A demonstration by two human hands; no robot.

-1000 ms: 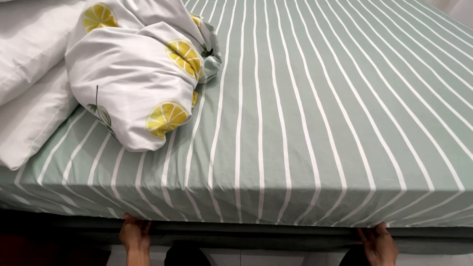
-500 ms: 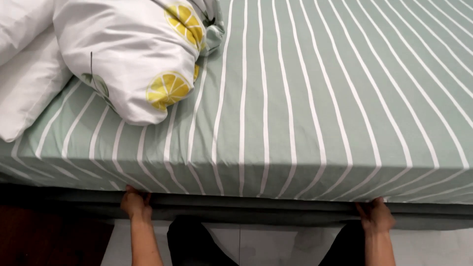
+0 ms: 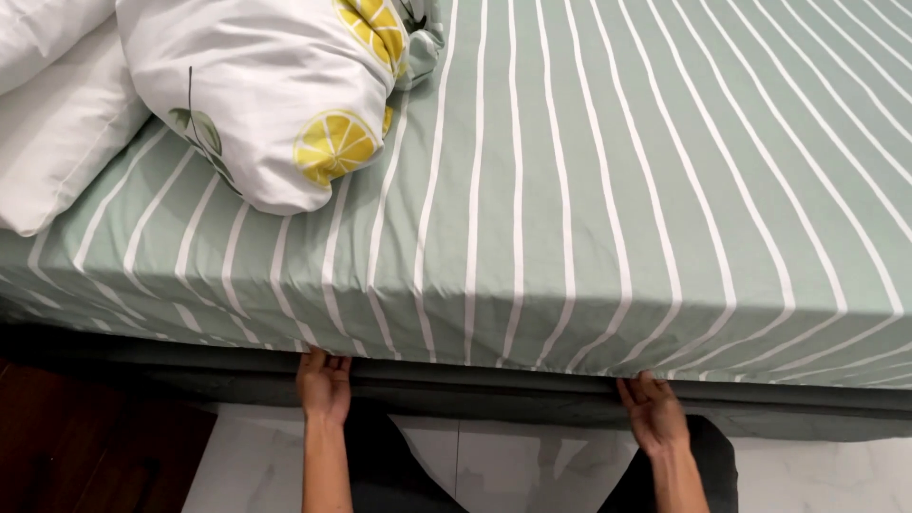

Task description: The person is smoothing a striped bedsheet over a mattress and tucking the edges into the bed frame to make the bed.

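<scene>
Left hand: the left hand reaches under the lower edge of the striped sheet, back of the hand showing; its fingers go out of sight beneath the hem, so I cannot tell whether they grip.
Right hand: the right hand is likewise pushed up under the sheet's edge further along; its fingers are partly covered, and their hold cannot be made out.
Sheet: pale green with white stripes, stretched over the mattress and folded down its near side, the hem touching both hands.
Bed base: a dark bed frame shows just under the hem.
Duvet: a white duvet with lemon prints lies bunched at the upper left, cut off by the top edge.
Pillow: a white pillow beside it, partly out of frame.
Floor: light floor tiles below, partly hidden by the person's dark-clothed legs.
</scene>
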